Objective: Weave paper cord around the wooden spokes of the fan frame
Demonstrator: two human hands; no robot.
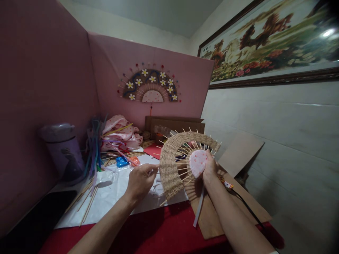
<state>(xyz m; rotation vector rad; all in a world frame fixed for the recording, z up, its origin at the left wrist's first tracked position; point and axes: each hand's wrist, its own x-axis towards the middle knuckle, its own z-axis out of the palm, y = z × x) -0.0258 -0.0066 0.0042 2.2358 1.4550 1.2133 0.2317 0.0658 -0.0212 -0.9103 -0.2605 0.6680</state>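
A half-round fan of woven tan cord (pixel 169 158) is held up over the table, with thin wooden sticks poking out past its outer edge. At its inner centre is a pale fabric patch with pinkish-red dots (pixel 197 163). My right hand (pixel 210 168) grips the fan at this patch; some of its fingers are hidden behind. At the fan's left edge, my left hand (pixel 141 180) is closed in a pinch at the end of one stick. Below the fan, a pale strip (pixel 199 208) hangs down near my right wrist.
A finished fan with white flowers (pixel 152 79) hangs on the pink panel. Left on the table are a purple tumbler (pixel 64 155), pipe cleaners (pixel 94 148), dotted cloth (pixel 123 135) and loose sticks (pixel 88 208). Brown cardboard (pixel 212 222) lies under my right arm.
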